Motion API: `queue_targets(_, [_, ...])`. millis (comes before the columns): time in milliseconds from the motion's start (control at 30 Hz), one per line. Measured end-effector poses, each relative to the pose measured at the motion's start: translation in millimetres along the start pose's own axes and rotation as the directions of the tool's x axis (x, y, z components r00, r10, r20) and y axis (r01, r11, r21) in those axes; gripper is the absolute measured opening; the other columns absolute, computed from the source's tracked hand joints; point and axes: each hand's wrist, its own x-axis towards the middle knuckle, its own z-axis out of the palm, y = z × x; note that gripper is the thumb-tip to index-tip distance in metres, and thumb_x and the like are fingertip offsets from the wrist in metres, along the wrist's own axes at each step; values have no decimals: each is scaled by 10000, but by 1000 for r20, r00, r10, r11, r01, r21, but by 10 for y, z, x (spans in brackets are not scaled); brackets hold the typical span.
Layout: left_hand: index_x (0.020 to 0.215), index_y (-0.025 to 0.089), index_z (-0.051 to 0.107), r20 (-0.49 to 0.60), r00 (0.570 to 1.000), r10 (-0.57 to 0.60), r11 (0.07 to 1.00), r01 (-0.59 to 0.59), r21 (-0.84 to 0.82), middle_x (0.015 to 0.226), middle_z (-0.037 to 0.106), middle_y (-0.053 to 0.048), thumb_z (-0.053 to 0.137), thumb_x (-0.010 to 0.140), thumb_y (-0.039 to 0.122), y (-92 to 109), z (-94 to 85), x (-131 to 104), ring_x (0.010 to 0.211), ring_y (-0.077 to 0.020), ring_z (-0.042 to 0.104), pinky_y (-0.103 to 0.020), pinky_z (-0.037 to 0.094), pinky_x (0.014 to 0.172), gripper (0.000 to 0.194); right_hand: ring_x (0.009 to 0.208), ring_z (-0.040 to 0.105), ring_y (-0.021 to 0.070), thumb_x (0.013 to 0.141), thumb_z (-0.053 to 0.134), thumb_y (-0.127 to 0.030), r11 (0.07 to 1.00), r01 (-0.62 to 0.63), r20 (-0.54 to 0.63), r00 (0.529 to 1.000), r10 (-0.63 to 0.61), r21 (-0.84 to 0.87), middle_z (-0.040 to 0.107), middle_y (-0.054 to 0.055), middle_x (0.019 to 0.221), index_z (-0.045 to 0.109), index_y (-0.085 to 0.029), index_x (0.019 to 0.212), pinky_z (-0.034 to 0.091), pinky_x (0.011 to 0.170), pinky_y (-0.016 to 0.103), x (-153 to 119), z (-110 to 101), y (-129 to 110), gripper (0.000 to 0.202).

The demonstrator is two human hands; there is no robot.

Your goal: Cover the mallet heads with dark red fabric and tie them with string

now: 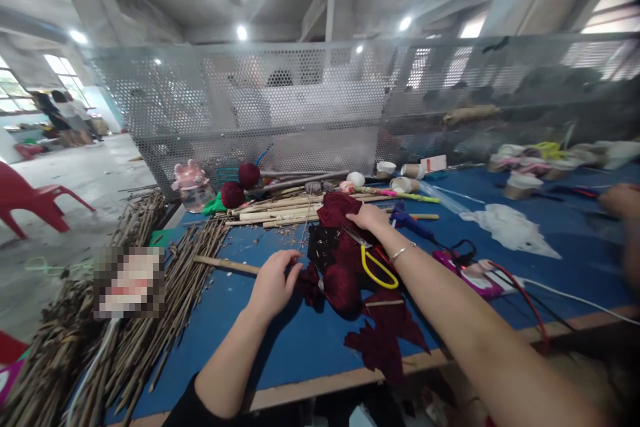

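My left hand (273, 281) rests on the blue table (240, 320) with its fingers curled on the end of a wooden stick (225, 265) and the edge of a dark red cloth ball (343, 288). My right hand (367, 217) reaches farther out and lies flat on a piece of dark red fabric (337, 208), fingers spread; a thin bracelet is on its wrist. Yellow-handled scissors (377, 265) lie just under that forearm. More dark red fabric scraps (385, 337) hang over the near table edge.
Bundles of dry twigs (145, 320) cover the left side. Wooden sticks (280, 210), two dark red balls (235, 187), a blue glue gun (407, 221), cups, a white plastic bag (507, 227) and cables lie around. A perforated metal screen (320, 100) backs the table. Another person's hand (623, 203) shows at right.
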Motion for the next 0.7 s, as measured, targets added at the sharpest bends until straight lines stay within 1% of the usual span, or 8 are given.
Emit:
queue_targets(167, [1011, 170, 557, 3, 1000, -28, 1000, 28, -13, 923, 625, -64, 461, 851, 244, -37, -13, 1, 868, -167, 563, -303, 444, 807, 201, 860, 590, 208, 858, 399, -314, 979, 182, -165, 972, -165, 95, 659, 109, 925, 620, -153, 932, 412, 738, 287, 131, -134, -241, 283])
queue_targets(233, [1014, 165, 558, 9, 1000, -30, 1000, 30, -9, 921, 629, -69, 457, 852, 248, -32, -21, 1, 879, -172, 564, -307, 444, 813, 207, 880, 573, 210, 878, 344, -299, 937, 320, -353, 900, -254, 142, 643, 117, 962, 579, -141, 1006, 404, 755, 292, 61, -326, -305, 310])
queue_targets(300, [1017, 161, 559, 9, 1000, -27, 1000, 27, -4, 923, 631, -75, 455, 852, 248, -28, -31, 1, 892, -179, 565, -313, 445, 818, 214, 856, 567, 217, 863, 380, -295, 864, 486, -500, 785, -366, 129, 641, 116, 926, 575, -139, 979, 400, 751, 298, -92, -546, -304, 275])
queue_targets(367, [1019, 165, 560, 5, 1000, -23, 1000, 23, -6, 929, 633, -76, 453, 851, 247, -31, -38, 0, 892, -181, 569, -317, 447, 818, 216, 863, 560, 215, 852, 409, -290, 789, 612, -490, 704, -515, 50, 637, 102, 911, 582, -154, 930, 389, 770, 300, -327, -735, -230, 233])
queue_targets(433, [1018, 173, 563, 2, 1000, -16, 1000, 16, -11, 946, 635, -74, 456, 848, 246, -41, -34, -3, 895, -182, 572, -319, 448, 820, 214, 865, 559, 204, 847, 420, -277, 711, 703, -304, 674, -673, -14, 636, 80, 900, 590, -178, 871, 382, 774, 293, -610, -846, -97, 198])
queue_targets(500, [1015, 177, 568, 4, 1000, -13, 1000, 13, -15, 963, 636, -72, 462, 843, 242, -51, -20, -8, 905, -183, 572, -318, 445, 825, 212, 812, 568, 189, 825, 455, -276, 676, 737, -30, 675, -737, -11, 640, 53, 848, 591, -197, 802, 385, 723, 271, -885, -856, 70, 158])
queue_targets(567, [1012, 176, 571, 12, 1000, -14, 1000, 14, -18, 958, 639, -70, 470, 837, 237, -59, -2, -12, 893, -181, 574, -313, 445, 820, 211, 725, 573, 173, 804, 479, -281, 738, 675, 156, 727, -668, 15, 639, 33, 780, 581, -206, 784, 380, 645, 251, -1100, -775, 244, 129])
queue_targets(700, [1007, 177, 578, 18, 1000, -23, 999, 23, -22, 934, 641, -65, 479, 830, 236, -70, 18, -15, 853, -176, 577, -310, 449, 805, 211, 740, 589, 186, 794, 461, -245, 904, 426, 179, 893, -413, -36, 649, 58, 809, 567, -189, 869, 374, 629, 255, -1265, -463, 517, 142])
